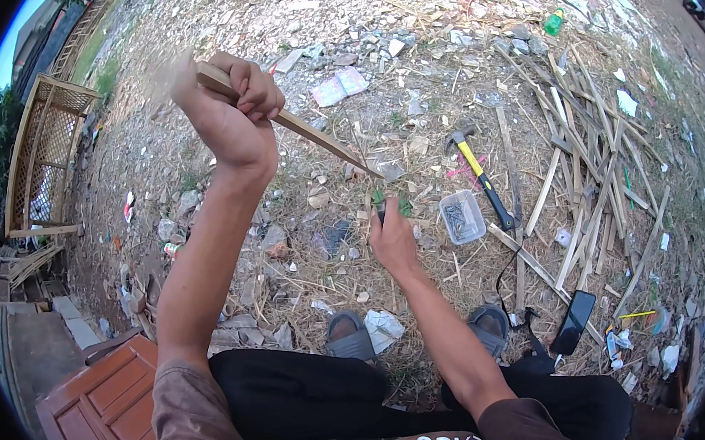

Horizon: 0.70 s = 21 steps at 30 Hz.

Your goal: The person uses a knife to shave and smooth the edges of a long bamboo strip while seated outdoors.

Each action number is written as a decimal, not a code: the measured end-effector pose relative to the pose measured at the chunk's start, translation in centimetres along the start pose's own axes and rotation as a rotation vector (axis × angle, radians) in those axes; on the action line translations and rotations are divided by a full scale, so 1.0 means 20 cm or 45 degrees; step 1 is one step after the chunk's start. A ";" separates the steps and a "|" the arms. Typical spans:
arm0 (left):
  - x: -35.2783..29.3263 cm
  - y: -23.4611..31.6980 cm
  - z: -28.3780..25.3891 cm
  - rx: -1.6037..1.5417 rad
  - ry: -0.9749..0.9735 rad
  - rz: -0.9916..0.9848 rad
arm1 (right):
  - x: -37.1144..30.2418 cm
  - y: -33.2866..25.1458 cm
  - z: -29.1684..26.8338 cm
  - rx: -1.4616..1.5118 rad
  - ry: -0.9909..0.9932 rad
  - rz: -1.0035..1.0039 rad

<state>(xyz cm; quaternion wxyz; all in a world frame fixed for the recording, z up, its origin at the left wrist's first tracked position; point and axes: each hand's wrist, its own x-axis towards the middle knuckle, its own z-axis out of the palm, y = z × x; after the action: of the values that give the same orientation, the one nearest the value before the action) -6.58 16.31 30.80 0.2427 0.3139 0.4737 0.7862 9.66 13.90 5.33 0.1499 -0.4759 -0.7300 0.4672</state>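
My left hand (235, 115) is raised at the upper left, its fingers wrapped round a narrow wooden strip (322, 139). The strip slants down to the right, its far end just above my right hand (394, 239). That hand is closed on a dark-handled tool (381, 214) low over the ground; the tool's working end is too unclear to name. Right of it sits a clear plastic tub (478, 234) with nails (455, 216) inside. A claw hammer (480, 177) with a yellow and black handle lies beyond the tub.
Loose wooden strips (598, 180) lie piled at the right. A dark phone (573, 324) rests nearer me. Stones and litter cover the dry ground. A reddish-brown wooden panel (102, 399) is at lower left, a lattice frame (51, 159) at far left. My sandalled feet (350, 336) are in front.
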 end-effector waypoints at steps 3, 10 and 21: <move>0.04 0.00 -0.01 0.003 0.003 0.008 | 0.02 0.03 0.00 -0.057 -0.010 0.043; 0.02 -0.02 0.04 -0.020 0.024 -0.011 | 0.01 0.12 0.04 -0.075 -0.007 0.088; 0.03 -0.03 -0.01 0.067 -0.054 0.060 | 0.10 0.09 -0.01 -0.119 -0.057 0.059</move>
<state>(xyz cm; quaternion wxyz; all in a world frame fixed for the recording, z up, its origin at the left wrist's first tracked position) -7.12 16.93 30.38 0.2257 0.3478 0.4816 0.7721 9.87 15.86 3.46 0.1002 -0.4887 -0.7428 0.4465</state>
